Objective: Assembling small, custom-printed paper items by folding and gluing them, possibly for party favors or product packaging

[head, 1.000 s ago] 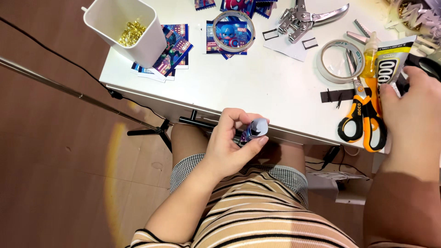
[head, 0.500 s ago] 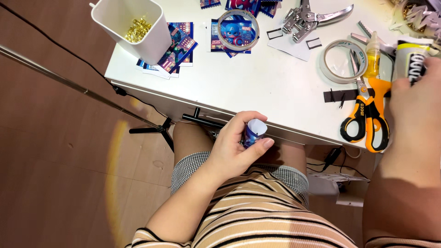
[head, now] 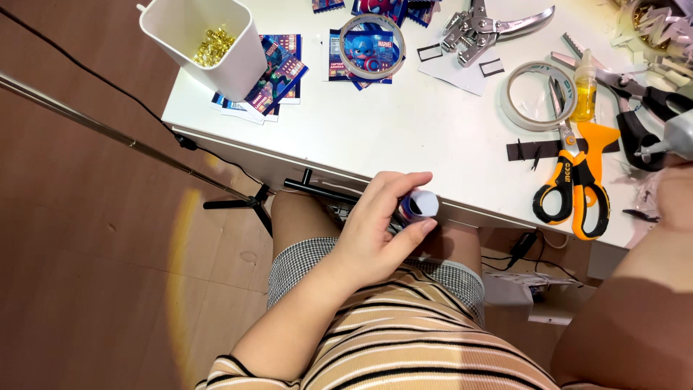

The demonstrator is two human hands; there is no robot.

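Left hand (head: 379, 224) curled below near table (head: 404, 130) edge, fingers pinching small round piece (head: 419, 204). Right hand (head: 675, 191) far right, grips silver glue tube (head: 675, 136), nozzle pointing left.

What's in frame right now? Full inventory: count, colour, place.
table: 1, white, upper middle
bin: 1, white, table's far-left corner, gold bits inside
printed cards: several, mostly blue, beside and under the bin
tape rings: 2, clear; one on a card at top centre, one right of centre
punch pliers: 1, silver, top centre-right
glue bottle: 1, yellow, by the right tape ring
scissors: 1, orange and black, table's near right edge
black strips: a few, under the scissors' blades
tripod leg and cable: black, on brown floor, left
left hand: holds a small roll at the table's near edge
right hand: at right edge, holds a silver tube
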